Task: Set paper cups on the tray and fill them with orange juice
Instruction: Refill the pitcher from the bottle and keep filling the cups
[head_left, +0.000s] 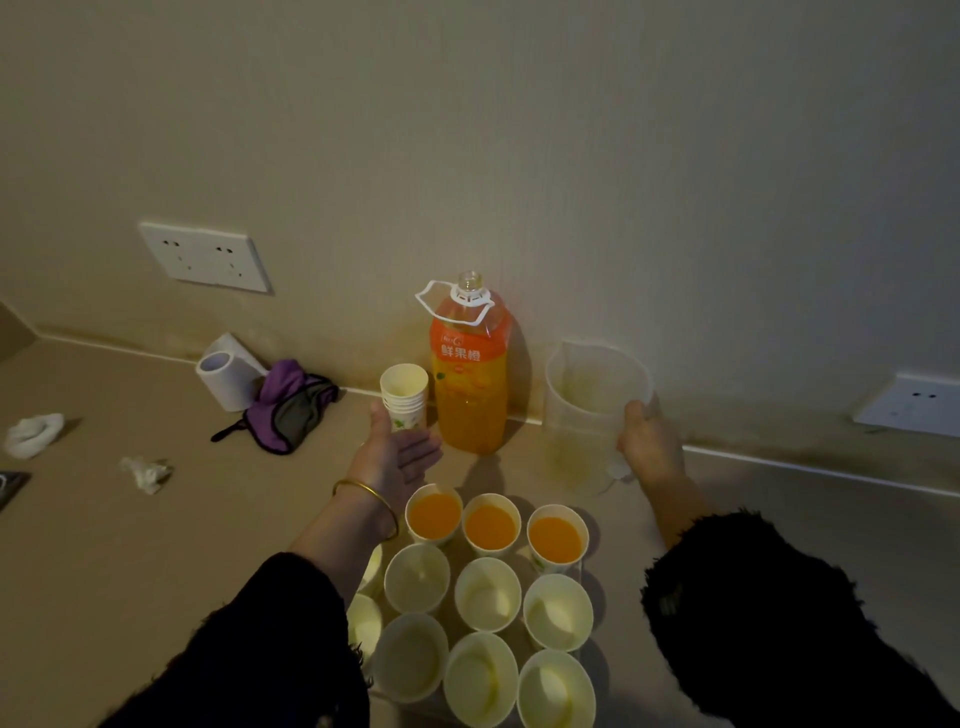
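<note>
1. The orange juice bottle (470, 384) stood uncapped at the tabletop's (130, 545) back edge; the left hand (400, 457) hovered beside it, fingers spread and empty.
2. The right hand (647, 441) gripped the pitcher (587, 410).
3. Nearly full, it looked heavy and slick; best gripped round its body.

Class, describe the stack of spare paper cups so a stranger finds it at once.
Find the tall orange juice bottle standing against the wall. Immediately to its left stands the stack of paper cups. Unlike the cups grouped nearer the camera, these are nested one inside another.
</note>
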